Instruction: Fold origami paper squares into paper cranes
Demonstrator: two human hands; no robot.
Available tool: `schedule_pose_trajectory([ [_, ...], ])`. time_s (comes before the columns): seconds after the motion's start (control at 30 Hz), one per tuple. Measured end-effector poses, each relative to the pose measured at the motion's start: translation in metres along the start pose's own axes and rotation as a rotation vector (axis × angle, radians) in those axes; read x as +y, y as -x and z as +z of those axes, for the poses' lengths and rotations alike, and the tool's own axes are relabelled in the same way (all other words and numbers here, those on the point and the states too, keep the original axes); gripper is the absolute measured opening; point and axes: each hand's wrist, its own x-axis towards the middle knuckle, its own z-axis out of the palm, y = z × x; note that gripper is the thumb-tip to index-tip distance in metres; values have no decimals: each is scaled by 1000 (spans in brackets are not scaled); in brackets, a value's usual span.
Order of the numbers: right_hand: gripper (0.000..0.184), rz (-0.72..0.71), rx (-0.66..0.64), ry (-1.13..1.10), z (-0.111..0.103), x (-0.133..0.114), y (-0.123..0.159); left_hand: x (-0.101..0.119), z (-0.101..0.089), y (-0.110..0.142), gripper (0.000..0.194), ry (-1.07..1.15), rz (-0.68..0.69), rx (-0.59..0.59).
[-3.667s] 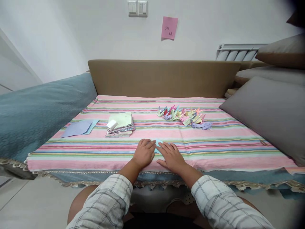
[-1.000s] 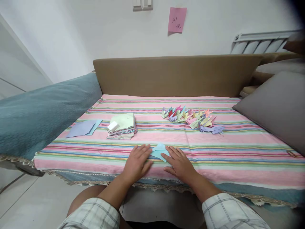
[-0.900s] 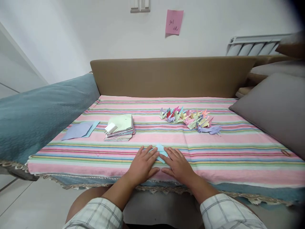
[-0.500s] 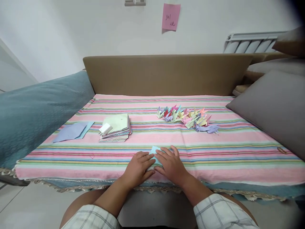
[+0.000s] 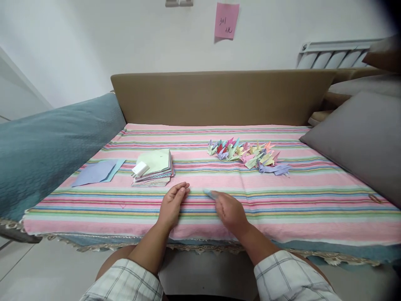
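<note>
A small folded piece of light-blue paper (image 5: pixel 209 193) is pinched in my right hand (image 5: pixel 230 210), and its tip sticks out to the left past the fingers. Most of the paper is hidden by that hand. My left hand (image 5: pixel 171 205) hovers beside it, apart from the paper. Its fingers are bent together with the thumb against them, and nothing shows between them. Beyond the left hand stands a stack of square coloured paper (image 5: pixel 156 162) with a white block-shaped object (image 5: pixel 140 169) on top. Folded paper cranes (image 5: pixel 247 154) in several colours are grouped at the back right.
Purple (image 5: pixel 94 172) and light-blue sheets lie at the left on the striped cloth (image 5: pixel 200 228). A blue cushion (image 5: pixel 56 138) borders the left, a grey pillow (image 5: pixel 357 138) the right, and a brown backrest (image 5: pixel 219 98) the rear. A small brown ring-like item (image 5: pixel 375 198) lies far right.
Both hands were on the light-blue paper, laid flat on the cloth. Now they are apart: the left has moved left and let go, and the right has lifted the paper.
</note>
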Motion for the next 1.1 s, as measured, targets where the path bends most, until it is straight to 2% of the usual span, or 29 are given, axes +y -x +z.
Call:
schedule_pose_trajectory([
  [0.1, 39, 309, 131, -477, -3, -1, -6, 0, 12, 4, 65, 126, -152, -149],
  [0.17, 41, 424, 129, -729, 1, -3, -7, 0, 22, 8, 77, 188, -253, -263],
  [0.23, 42, 496, 92, -873, 9, -3, -7, -1, 31, 11, 81, 208, -276, -276],
  [0.3, 44, 516, 53, -954, 13, -3, -7, -2, 37, 11, 81, 183, -242, -229],
  [0.37, 47, 501, 35, -1011, 12, -1, -7, -2, 38, 8, 78, 131, -213, -206],
  [0.43, 54, 499, 63, -1041, 5, 3, -9, -1, 35, 4, 74, 46, -208, -262],
  [0.5, 66, 548, 123, -1009, -4, 8, -12, 1, 29, -2, 70, -77, -202, -379],
  [0.57, 71, 593, 40, -904, -11, 14, -14, 2, 24, -9, 69, -218, -167, -455],
  [0.67, 54, 572, -88, -727, -12, 20, -14, -1, 19, -18, 68, -363, -80, -427],
  [0.77, 36, 436, -74, -379, -8, 22, -12, -5, 18, -21, 64, -535, 9, -339],
  [0.87, 22, 172, -52, -28, -5, 22, -10, -3, 16, -20, 56, -818, 136, -283],
  [0.97, 19, -26, -88, 104, -3, 24, -8, 3, 8, -19, 41, -1012, 282, -225],
  [1.03, 21, -72, -121, 140, -2, 26, -6, 6, 1, -20, 32, -1088, 347, -206],
  [1.1, 24, -89, -144, 169, -1, 27, -5, 7, -7, -21, 30, -1122, 366, -237],
])
